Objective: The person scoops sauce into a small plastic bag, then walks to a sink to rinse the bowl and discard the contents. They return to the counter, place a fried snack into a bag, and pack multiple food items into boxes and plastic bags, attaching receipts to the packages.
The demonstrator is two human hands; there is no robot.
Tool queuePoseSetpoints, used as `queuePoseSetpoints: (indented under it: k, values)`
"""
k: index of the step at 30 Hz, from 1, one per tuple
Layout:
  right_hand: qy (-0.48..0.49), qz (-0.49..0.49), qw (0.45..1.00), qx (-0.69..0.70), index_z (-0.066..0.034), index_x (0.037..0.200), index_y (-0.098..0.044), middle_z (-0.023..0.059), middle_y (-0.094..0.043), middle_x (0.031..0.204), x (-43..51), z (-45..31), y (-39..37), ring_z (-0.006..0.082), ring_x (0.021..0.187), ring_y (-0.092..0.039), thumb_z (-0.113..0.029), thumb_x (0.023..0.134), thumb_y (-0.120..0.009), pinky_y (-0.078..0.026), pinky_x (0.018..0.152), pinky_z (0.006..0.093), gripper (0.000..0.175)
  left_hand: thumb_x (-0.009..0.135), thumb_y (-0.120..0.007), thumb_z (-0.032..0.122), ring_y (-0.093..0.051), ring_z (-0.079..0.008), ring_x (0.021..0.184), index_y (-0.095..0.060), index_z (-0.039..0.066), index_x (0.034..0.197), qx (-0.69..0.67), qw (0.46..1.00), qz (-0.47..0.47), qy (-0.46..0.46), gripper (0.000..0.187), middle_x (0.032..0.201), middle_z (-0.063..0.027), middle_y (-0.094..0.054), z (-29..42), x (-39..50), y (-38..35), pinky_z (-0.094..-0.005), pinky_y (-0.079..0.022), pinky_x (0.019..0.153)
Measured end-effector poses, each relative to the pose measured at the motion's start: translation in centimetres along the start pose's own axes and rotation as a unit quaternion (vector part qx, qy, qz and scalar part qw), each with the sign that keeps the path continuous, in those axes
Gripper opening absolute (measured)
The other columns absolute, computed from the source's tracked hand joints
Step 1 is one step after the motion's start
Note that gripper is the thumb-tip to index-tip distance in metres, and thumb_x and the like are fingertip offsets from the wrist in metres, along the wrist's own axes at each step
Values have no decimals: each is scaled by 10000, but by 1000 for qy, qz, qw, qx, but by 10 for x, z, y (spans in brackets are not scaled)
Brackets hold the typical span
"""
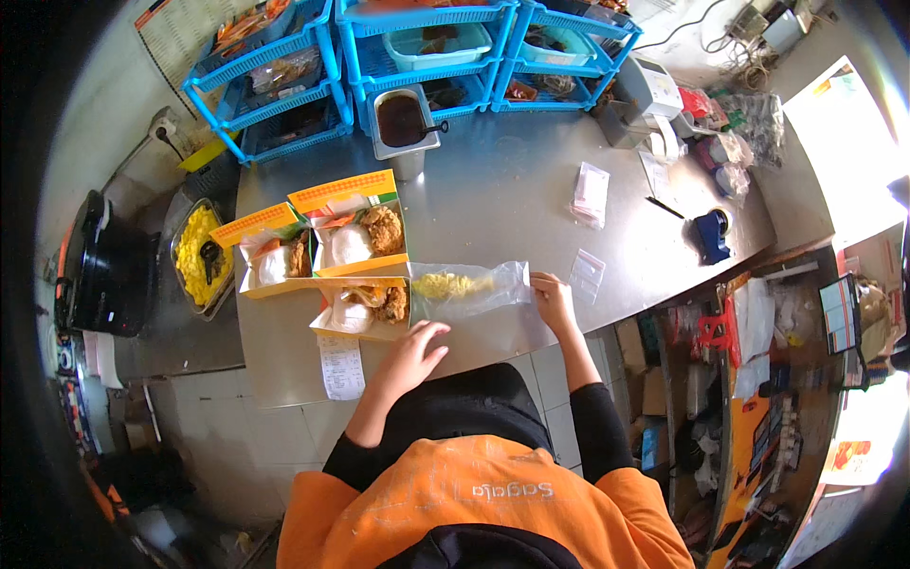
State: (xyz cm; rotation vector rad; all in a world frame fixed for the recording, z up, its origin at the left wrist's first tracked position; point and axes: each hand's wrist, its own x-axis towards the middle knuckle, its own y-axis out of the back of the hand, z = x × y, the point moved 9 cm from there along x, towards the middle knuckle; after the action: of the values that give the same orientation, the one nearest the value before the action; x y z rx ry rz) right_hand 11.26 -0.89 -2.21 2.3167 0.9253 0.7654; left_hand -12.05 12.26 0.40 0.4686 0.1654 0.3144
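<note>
My right hand (553,299) grips the open-end edge of a clear plastic bag (508,281), which lies on the steel table with yellow shredded food (451,285) inside. My left hand (417,353), its fingers apart and holding nothing, hovers near the lower right corner of the front meal box (362,307). That box holds a white wrapped portion and fried chicken. Behind it stand two more open yellow meal boxes, one at the back (361,235) and one at the left (274,256), each with a white portion and chicken. A printed receipt (343,370) sticks out below the front box.
A steel container of dark sauce (400,124) stands before blue plastic racks (426,71). Small plastic bags (590,195), a blue tape dispenser (712,238) and a label printer (648,89) are at the right. A tray of yellow food (199,259) sits left.
</note>
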Motion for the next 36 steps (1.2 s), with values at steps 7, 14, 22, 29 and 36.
queuePoseSetpoints:
  k: [7, 14, 22, 29, 36]
  values:
    - [98, -168, 954, -227, -26, 746, -619, 66, -606, 939, 15, -8, -68, 251, 999, -533, -91, 720, -592, -438, 837, 397, 76, 833, -620, 85, -560, -367, 1028, -538, 35, 1127, 40, 998, 52, -18, 310, 1123, -175, -559, 23, 32, -11, -399, -468, 877]
    - [163, -100, 976, -107, -50, 940, -652, 105, -612, 853, 15, -17, 14, 310, 826, -615, -6, 726, -578, -511, 740, 398, 230, 934, -528, 214, -492, -333, 1183, -393, -3, 1312, -32, 961, 271, 50, 456, 1272, -230, -479, -7, 58, -7, -383, -400, 984]
    - [287, 22, 949, -126, -10, 785, -603, 65, -516, 724, 11, -73, 167, 240, 685, -549, -7, 633, -656, -459, 626, 363, 162, 931, -572, 380, -539, -92, 771, -579, 27, 1143, -448, 855, 163, 203, 412, 991, -51, -636, 3, 120, -49, -237, -457, 693]
    - [226, 168, 942, -186, -10, 897, -665, 74, -643, 830, 4, -100, 257, 218, 696, -599, 24, 690, -683, -445, 624, 332, 211, 969, -510, 283, -606, -139, 693, -588, 46, 877, -512, 807, 294, 13, 266, 759, -35, -611, 40, 137, -16, -269, -506, 611]
    - [182, 361, 910, -94, 7, 812, -681, 92, -627, 693, -31, -129, 356, 192, 559, -563, 66, 665, -656, -444, 534, 282, 161, 926, -487, 415, -473, -315, 1235, -428, 38, 1340, -628, 765, 140, -19, 562, 1334, -166, -488, -2, 141, -13, -513, -368, 1047]
